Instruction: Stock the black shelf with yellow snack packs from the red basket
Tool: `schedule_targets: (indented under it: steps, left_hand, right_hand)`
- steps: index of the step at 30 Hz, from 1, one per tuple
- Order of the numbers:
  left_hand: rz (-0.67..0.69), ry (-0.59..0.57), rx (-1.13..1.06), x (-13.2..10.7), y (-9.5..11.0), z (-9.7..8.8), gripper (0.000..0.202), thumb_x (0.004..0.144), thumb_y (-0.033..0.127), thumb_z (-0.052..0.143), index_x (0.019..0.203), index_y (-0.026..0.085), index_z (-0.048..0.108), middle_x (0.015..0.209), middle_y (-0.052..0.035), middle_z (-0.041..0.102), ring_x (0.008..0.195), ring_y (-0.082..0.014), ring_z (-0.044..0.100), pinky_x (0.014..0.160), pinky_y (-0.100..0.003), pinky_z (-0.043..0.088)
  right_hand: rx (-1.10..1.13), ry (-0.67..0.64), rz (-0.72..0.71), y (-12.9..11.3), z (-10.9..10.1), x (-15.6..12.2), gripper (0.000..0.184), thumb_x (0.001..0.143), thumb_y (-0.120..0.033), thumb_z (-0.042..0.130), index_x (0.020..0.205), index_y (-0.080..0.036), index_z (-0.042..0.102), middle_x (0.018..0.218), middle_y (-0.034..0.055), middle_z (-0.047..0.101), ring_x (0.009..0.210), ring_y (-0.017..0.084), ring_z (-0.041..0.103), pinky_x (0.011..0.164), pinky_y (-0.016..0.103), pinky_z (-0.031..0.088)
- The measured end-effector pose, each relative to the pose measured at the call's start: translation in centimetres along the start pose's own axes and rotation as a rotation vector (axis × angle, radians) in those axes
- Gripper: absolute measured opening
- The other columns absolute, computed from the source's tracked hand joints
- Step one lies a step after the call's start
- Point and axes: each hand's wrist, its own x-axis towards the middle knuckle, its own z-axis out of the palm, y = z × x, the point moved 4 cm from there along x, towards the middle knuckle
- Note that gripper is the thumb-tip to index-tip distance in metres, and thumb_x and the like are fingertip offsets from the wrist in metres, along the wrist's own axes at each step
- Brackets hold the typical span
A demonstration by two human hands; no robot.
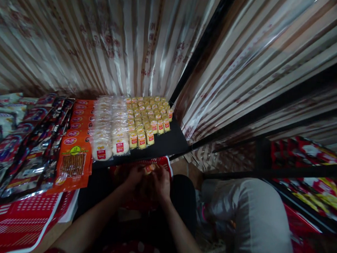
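Observation:
A small yellow wrapped cake [149, 168] with a red-and-white label is between my two hands, over a red basket [170, 167] with a white rim. My left hand [135, 177] pinches it from the left, and the fingers of my right hand [161, 181] close on its right side. The basket's contents are dark and mostly hidden by my hands. Just beyond, on a black shelf [170, 141], stand rows of similar yellow wrapped cakes [142, 138], with stepped gaps at the front right. Beside them are rows of round white wrapped crackers [120, 144].
Orange snack bags [75, 156] and dark shiny packets [31, 166] line the shelf's left part. Below is another red basket [21, 224]. A person's grey-trousered leg [259, 214] is close on my right. Black frame bars [240, 127] cross before striped curtains [118, 40]; red packets [308, 153] lie far right.

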Motion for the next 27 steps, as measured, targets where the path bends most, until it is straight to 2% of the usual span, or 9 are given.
schedule_targets:
  steps: [3, 5, 7, 11, 14, 17, 19, 24, 27]
  left_hand:
    - [-0.03, -0.02, -0.121, -1.1, 0.9, 0.7, 0.035, 0.064, 0.023, 0.069, 0.096, 0.013, 0.06, 0.083, -0.0053, 0.068, 0.068, -0.0163, 0.063, 0.066, -0.03, 0.051]
    - [-0.005, -0.051, -0.185, -1.9, 1.6, 1.6, 0.04, 0.06, 0.027, 0.072, 0.095, 0.014, 0.057, 0.081, -0.004, 0.066, 0.066, -0.0156, 0.062, 0.06, -0.028, 0.051]
    - [0.047, -0.076, -0.22, -2.6, 2.6, 2.6, 0.039, 0.059, 0.029, 0.073, 0.091, 0.014, 0.056, 0.081, -0.0035, 0.065, 0.068, -0.0155, 0.062, 0.059, -0.028, 0.051]
    - [0.232, -0.02, -0.15, -3.2, 5.0, 4.1, 0.026, 0.061, 0.018, 0.07, 0.08, 0.016, 0.053, 0.081, -0.002, 0.063, 0.072, -0.0134, 0.06, 0.068, -0.027, 0.05]
    - [0.373, 0.02, -0.047, -3.1, 6.7, 4.9, 0.018, 0.066, 0.01, 0.063, 0.079, 0.017, 0.052, 0.079, -0.0007, 0.062, 0.074, -0.0122, 0.06, 0.072, -0.026, 0.047]
    - [0.427, 0.047, 0.047, -2.8, 7.9, 5.6, 0.014, 0.071, 0.008, 0.056, 0.079, 0.018, 0.051, 0.077, 0.0004, 0.062, 0.073, -0.0121, 0.06, 0.072, -0.025, 0.047]
    - [0.437, 0.071, 0.102, -2.6, 8.8, 5.8, 0.012, 0.073, 0.009, 0.053, 0.08, 0.018, 0.051, 0.08, -0.0005, 0.062, 0.077, -0.0128, 0.06, 0.075, -0.026, 0.048]
    - [0.452, 0.176, 0.368, -2.1, 11.5, 5.7, 0.025, 0.076, 0.007, 0.047, 0.096, 0.019, 0.056, 0.1, -0.0064, 0.061, 0.091, -0.016, 0.059, 0.087, -0.031, 0.046]
    - [0.507, 0.196, 0.424, -1.7, 12.8, 5.8, 0.035, 0.075, 0.004, 0.043, 0.104, 0.018, 0.056, 0.108, -0.0078, 0.059, 0.101, -0.0178, 0.056, 0.093, -0.033, 0.045]
  right_hand:
    - [0.277, 0.015, 0.188, -0.5, -1.0, -0.1, 0.055, 0.067, -0.044, 0.064, 0.113, -0.015, 0.054, 0.099, 0.0106, 0.065, 0.083, 0.021, 0.064, 0.076, 0.035, 0.052]
    - [0.446, -0.027, 0.287, -1.0, -1.1, -0.2, 0.054, 0.065, -0.047, 0.066, 0.107, -0.015, 0.056, 0.091, 0.0082, 0.068, 0.079, 0.02, 0.065, 0.07, 0.032, 0.053]
    - [0.523, -0.03, 0.315, -2.0, -1.4, -0.1, 0.052, 0.062, -0.048, 0.068, 0.101, -0.016, 0.057, 0.088, 0.0072, 0.069, 0.077, 0.02, 0.066, 0.068, 0.03, 0.053]
    - [0.483, -0.045, 0.19, -4.8, -2.3, 0.6, 0.051, 0.064, -0.047, 0.066, 0.103, -0.016, 0.056, 0.091, 0.0081, 0.069, 0.078, 0.021, 0.066, 0.07, 0.031, 0.053]
    - [0.232, -0.042, 0.081, -6.6, -3.0, 1.7, 0.052, 0.068, -0.047, 0.062, 0.109, -0.015, 0.057, 0.089, 0.0085, 0.07, 0.076, 0.021, 0.066, 0.071, 0.032, 0.052]
    - [-0.07, 0.044, 0.014, -7.7, -3.7, 3.2, 0.053, 0.069, -0.047, 0.06, 0.111, -0.014, 0.059, 0.095, 0.011, 0.068, 0.08, 0.022, 0.064, 0.074, 0.032, 0.049]
    - [-0.166, 0.07, -0.013, -8.0, -3.7, 4.4, 0.054, 0.071, -0.047, 0.057, 0.114, -0.014, 0.059, 0.1, 0.012, 0.067, 0.086, 0.023, 0.063, 0.078, 0.033, 0.048]
    - [-0.12, 0.049, -0.101, -8.4, -2.8, 7.7, 0.055, 0.073, -0.044, 0.056, 0.119, -0.014, 0.055, 0.103, 0.0118, 0.066, 0.089, 0.023, 0.063, 0.079, 0.033, 0.048]
    - [-0.1, 0.049, -0.195, -9.0, -2.0, 9.8, 0.054, 0.075, -0.039, 0.056, 0.123, -0.017, 0.052, 0.103, 0.0091, 0.066, 0.09, 0.021, 0.062, 0.079, 0.032, 0.048]
